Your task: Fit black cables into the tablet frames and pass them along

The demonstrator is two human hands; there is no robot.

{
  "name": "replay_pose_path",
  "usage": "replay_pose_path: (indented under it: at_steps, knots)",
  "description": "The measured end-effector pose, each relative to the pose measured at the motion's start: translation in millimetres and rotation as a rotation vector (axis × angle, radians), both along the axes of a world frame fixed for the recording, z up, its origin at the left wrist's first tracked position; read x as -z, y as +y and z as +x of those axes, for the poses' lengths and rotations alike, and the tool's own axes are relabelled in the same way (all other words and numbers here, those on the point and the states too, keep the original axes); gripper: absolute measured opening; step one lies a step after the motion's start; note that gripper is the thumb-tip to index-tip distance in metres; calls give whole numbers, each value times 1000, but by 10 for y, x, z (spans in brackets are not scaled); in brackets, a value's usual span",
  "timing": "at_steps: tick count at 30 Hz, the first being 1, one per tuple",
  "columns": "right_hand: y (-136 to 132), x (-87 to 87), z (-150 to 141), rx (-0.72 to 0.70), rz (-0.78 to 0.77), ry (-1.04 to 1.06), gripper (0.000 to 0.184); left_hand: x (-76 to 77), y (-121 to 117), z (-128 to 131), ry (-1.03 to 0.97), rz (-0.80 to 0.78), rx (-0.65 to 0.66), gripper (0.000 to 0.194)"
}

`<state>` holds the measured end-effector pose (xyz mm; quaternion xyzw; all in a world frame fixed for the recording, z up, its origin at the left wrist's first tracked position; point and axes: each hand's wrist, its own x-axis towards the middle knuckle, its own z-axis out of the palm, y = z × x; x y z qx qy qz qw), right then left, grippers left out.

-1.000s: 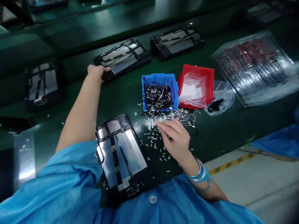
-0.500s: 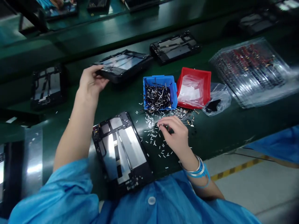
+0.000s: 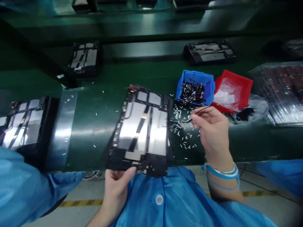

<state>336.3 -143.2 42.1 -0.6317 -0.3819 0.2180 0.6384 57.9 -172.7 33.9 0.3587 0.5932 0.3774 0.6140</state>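
My left hand (image 3: 118,186) grips the lower edge of an opened tablet (image 3: 156,132), thumb on top and fingers beneath. Its silvery inner panels and dark ribbon cables face up, and it appears to lie over another dark unit, mostly hidden. To its right, my right hand (image 3: 214,129) pinches a thin black cable (image 3: 201,110) between thumb and fingertips. Below that cable, small white strips (image 3: 177,123) lie scattered on the green surface. Just behind the right hand stands a blue bin (image 3: 209,80) heaped with short black cables.
Beside the blue bin sits a red bin (image 3: 247,86) with clear plastic bags, and a bag with a black piece (image 3: 245,114). Clear trays (image 3: 284,91) are stacked far right. More opened tablets lie at back left (image 3: 85,58), back right (image 3: 210,52) and far left (image 3: 23,121).
My left hand has come from the back down to the near edge, and the tablet it held there is gone from that spot. A black cable now shows in my right hand. The view has shifted.
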Motion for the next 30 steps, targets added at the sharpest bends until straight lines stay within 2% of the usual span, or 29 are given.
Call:
replay_pose_path:
  at_steps: [3, 6, 9, 10, 11, 12, 15, 16, 17, 19, 23, 30]
  knots:
    - [100, -186, -276, -206, -66, -23, 11, 74, -103, -18, -144, -234, 155, 50]
    - [221, -243, -551, -376, -164, 10, 13, 60, -58, -163, -224, -321, 384, 43]
    - [313, -186, -759, -467, -265, 84, 19, 7, 93, -389, -222, -300, 796, 28]
    - [332, -160, -808, -481, -293, 104, 21, -12, 160, -460, -175, -247, 902, 25]
    - [346, -136, -849, -490, -323, 114, 21, -28, 231, -519, -118, -153, 945, 23]
    - [355, -118, -881, -496, -354, 110, 20, -39, 305, -562, -60, -15, 917, 23]
    - [373, -88, -940, -488, -414, 30, 14, -26, 535, -573, 130, 524, 641, 17]
    - [379, -83, -950, -478, -421, -6, 12, -5, 610, -541, 217, 697, 590, 19]
    - [385, -78, -959, -467, -422, -41, 10, 24, 680, -497, 313, 848, 590, 25]
    - [394, -69, -972, -450, -419, -105, 8, 93, 797, -398, 482, 1070, 679, 36]
    - [386, -64, -1003, -438, -426, -186, 7, 202, 905, -268, 660, 1275, 829, 41]
    - [387, -116, -992, -438, -469, -263, 2, 171, 919, -221, 798, 1331, 853, 36]
